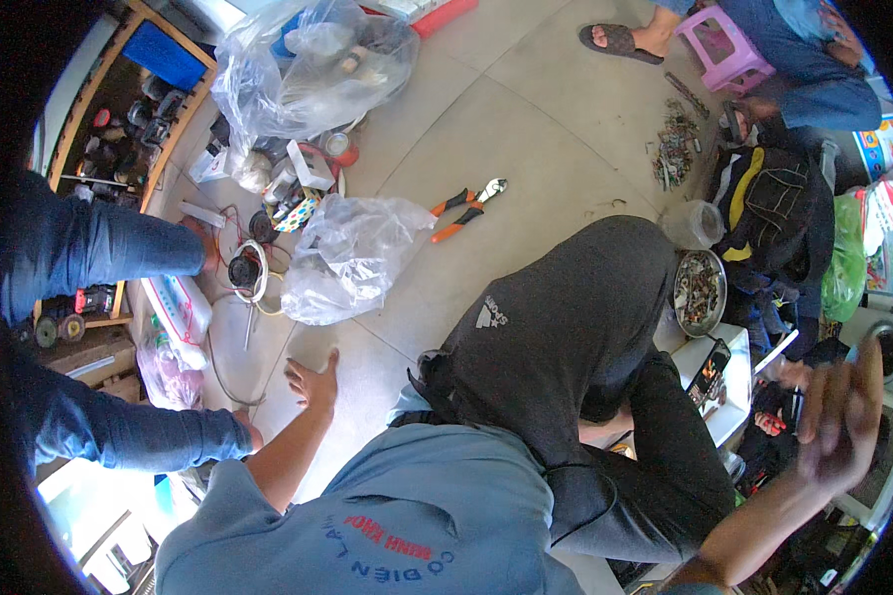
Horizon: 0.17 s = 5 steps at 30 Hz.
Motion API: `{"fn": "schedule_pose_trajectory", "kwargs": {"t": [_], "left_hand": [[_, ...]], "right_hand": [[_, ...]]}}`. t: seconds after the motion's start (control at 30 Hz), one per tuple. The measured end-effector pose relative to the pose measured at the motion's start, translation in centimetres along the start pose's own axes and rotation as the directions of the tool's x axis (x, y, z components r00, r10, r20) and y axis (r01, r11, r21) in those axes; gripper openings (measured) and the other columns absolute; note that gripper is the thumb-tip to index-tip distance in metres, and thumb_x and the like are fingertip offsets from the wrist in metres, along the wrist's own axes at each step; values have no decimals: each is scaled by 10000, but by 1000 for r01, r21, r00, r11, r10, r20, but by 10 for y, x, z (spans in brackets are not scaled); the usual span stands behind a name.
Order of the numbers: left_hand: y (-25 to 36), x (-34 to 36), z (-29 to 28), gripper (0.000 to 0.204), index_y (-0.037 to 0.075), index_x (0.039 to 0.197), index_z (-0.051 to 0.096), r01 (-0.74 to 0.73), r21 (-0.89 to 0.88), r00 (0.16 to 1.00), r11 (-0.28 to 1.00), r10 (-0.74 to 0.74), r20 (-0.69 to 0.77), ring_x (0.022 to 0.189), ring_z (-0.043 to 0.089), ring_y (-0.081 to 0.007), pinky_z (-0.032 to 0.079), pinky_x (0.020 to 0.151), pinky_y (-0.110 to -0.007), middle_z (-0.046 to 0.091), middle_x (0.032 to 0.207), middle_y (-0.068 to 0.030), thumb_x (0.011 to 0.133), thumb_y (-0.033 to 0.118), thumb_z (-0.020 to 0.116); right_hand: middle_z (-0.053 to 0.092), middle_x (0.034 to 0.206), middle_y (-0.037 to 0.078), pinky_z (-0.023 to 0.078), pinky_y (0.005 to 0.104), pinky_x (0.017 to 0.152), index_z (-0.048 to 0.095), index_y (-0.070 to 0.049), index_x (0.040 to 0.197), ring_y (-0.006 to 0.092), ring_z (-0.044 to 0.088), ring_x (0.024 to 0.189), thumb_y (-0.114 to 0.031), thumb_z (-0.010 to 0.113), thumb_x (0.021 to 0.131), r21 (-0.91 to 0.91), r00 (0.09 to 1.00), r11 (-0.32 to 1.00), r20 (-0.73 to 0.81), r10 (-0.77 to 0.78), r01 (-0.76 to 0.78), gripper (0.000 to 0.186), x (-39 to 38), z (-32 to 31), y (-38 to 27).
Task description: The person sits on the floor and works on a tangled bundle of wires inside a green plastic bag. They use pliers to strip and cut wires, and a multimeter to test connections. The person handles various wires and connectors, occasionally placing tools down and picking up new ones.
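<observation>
My left hand (313, 383) rests near the tiled floor with fingers spread and nothing in it. The nearest things to it are a clear plastic bag (352, 260) and a coil of pale cable (251, 273). My right hand (841, 418) is raised at the far right, smeared by motion, so whether it holds anything cannot be made out. Near it, a phone (709, 373) leans at a white box (732, 395). Cable cutters (469, 209) with orange and black handles lie on the floor ahead of my bent knee.
A metal bowl (700, 294) of small parts and a clear tub (693, 225) sit right of my knee. Beyond are loose metal bits (675, 147), a black-yellow backpack (774, 198) and a pink stool (724, 48). Other people's legs appear at left and upper right.
</observation>
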<state>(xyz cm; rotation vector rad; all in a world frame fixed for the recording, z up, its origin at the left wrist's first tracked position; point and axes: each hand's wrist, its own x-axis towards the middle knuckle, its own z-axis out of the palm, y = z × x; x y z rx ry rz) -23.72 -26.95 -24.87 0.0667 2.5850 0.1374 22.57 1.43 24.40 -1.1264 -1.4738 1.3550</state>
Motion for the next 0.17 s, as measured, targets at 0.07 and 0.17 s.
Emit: {"fn": "schedule_pose_trajectory", "kwargs": {"t": [0.07, 0.17], "left_hand": [[1, 33, 6, 1373, 193, 1618, 10, 181, -88, 982, 980, -184, -30, 1515, -59, -460, 132, 1142, -712, -68, 1622, -325, 632, 725, 805], [55, 26, 0, 1471, 236, 1619, -22, 412, -193, 910, 891, -411, 44, 1505, -20, -489, 177, 1146, -689, -127, 1612, -328, 545, 769, 831]], "right_hand": [[502, 673, 12, 427, 226, 479, 494, 8, 1175, 77, 399, 446, -150, 618, 888, -136, 972, 963, 10, 234, -231, 350, 49, 23, 1], [504, 703, 21, 426, 218, 451, 478, -57, 1394, 55, 416, 452, -141, 636, 861, -519, 923, 805, 70, 378, -290, 562, 116, 43, 23]]}}
